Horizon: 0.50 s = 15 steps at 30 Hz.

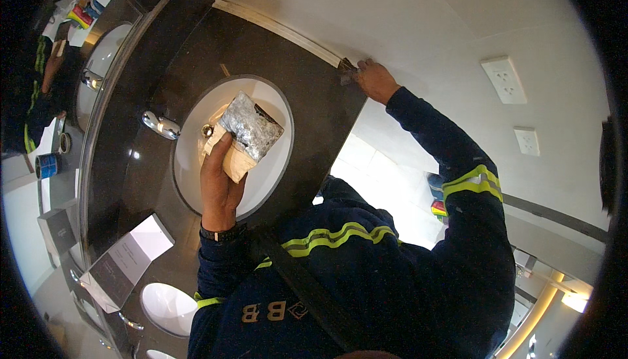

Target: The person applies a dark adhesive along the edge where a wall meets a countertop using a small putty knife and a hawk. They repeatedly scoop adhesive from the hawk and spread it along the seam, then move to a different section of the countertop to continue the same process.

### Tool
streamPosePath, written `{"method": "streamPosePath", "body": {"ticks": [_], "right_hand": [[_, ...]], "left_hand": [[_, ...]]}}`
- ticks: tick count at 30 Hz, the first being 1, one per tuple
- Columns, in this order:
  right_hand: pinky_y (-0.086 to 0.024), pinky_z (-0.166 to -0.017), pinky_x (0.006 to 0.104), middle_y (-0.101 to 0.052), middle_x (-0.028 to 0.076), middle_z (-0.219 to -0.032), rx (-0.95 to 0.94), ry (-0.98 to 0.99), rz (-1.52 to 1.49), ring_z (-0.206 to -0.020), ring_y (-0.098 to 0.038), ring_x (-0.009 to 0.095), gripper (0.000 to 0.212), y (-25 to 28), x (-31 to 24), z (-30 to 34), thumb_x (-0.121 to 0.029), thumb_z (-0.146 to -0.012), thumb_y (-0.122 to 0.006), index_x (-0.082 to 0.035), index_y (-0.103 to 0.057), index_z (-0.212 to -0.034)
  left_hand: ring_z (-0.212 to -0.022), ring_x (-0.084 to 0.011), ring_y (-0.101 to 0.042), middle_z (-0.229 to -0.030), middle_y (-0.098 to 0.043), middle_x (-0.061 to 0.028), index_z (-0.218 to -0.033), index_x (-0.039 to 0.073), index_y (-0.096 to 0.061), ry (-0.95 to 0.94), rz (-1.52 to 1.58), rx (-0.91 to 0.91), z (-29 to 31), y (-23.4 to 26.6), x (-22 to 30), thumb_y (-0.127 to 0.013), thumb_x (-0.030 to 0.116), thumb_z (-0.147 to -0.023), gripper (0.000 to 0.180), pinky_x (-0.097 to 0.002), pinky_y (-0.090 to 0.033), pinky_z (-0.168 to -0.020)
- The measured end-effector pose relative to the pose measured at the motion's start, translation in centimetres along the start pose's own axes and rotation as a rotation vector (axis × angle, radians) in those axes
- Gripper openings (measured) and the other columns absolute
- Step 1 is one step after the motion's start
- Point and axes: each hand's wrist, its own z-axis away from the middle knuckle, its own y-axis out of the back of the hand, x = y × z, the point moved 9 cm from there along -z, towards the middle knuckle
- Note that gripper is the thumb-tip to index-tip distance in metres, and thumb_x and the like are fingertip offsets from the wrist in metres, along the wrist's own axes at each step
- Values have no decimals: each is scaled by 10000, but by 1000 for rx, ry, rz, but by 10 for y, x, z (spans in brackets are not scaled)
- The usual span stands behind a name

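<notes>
Dark countertop (307,84), left hand (219,182) gripping trowel (247,133)

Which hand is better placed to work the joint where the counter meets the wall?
Right: the right hand presses a small scraper on that joint, while the left hand holds a board of grey paste over the sink.
</notes>
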Motion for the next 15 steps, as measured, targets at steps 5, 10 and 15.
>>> {"method": "streamPosePath", "body": {"ticks": [5,10,15], "right_hand": [[-517,-811,453,-586,192,-1006,56,-65,49,-951,-577,366,170,25,-5,1,-155,-785,-551,-47,-674,-832],[-514,-846,437,-592,173,-1067,134,-125,-64,-1005,-571,378,258,40,-16,-13,-165,-820,-525,-143,-679,-1026],[-517,-809,429,-600,161,-1084,43,-132,-44,-1005,-574,366,242,27,-16,-20,-175,-847,-497,-108,-673,-999]], "left_hand": [[-1118,-253,-565,-1247,-537,-167,-1260,3,-485,32,74,9,0,6,-3,-585,-149,-793,501,-343,-514,-911],[-1134,-258,-561,-1242,-555,-165,-1279,10,-486,-110,-337,-10,4,2,8,-627,-139,-738,579,-328,-473,-946],[-1128,-281,-571,-1215,-579,-166,-1277,16,-494,-428,-1202,-23,16,-14,31,-652,-130,-695,620,-332,-461,-949]]}}
